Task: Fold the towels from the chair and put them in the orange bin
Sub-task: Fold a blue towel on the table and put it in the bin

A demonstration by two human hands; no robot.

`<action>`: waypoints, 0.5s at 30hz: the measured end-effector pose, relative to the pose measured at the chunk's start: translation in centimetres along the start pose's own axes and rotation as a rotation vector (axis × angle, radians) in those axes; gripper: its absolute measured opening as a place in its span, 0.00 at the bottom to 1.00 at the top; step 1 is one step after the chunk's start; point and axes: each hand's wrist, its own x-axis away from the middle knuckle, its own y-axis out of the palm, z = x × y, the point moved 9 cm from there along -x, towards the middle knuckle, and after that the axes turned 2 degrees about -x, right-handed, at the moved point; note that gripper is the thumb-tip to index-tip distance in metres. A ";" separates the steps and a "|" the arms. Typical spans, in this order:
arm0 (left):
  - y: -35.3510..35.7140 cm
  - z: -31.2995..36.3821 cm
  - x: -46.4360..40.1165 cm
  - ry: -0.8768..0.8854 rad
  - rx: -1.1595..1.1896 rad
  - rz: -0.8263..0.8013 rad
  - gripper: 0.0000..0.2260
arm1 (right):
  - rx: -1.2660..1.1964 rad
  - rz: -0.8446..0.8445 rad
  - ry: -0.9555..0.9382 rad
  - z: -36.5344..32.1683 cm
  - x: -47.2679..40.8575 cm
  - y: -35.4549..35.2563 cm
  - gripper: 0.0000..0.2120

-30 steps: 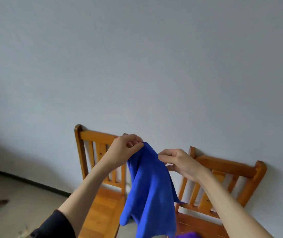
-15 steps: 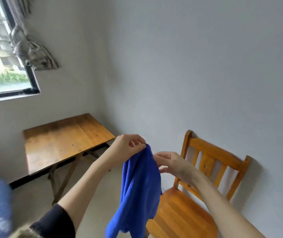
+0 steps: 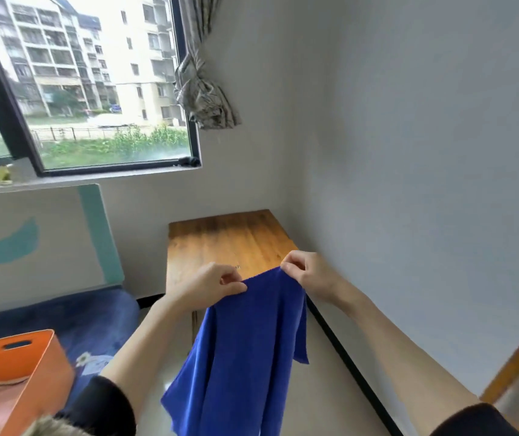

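Orange bin (image 3: pixel 34 369) is sitting low at the left on a blue cushion (image 3: pixel 94 319). Left hand (image 3: pixel 211 286) and right hand (image 3: pixel 310 272) are each pinching the top edge of a blue towel (image 3: pixel 242 357), which is hanging unfolded before a wooden table (image 3: pixel 226 240).

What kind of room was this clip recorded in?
Probably a small bedroom or living room in a flat: a window facing apartment blocks, a knotted curtain, a wooden table in the corner, and blue bedding or a sofa under an orange bin.
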 end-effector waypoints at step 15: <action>-4.0 -16.7 -11.7 -0.448 0.083 0.423 0.05 | 0.256 0.033 -0.142 4.3 -20.9 -3.0 0.09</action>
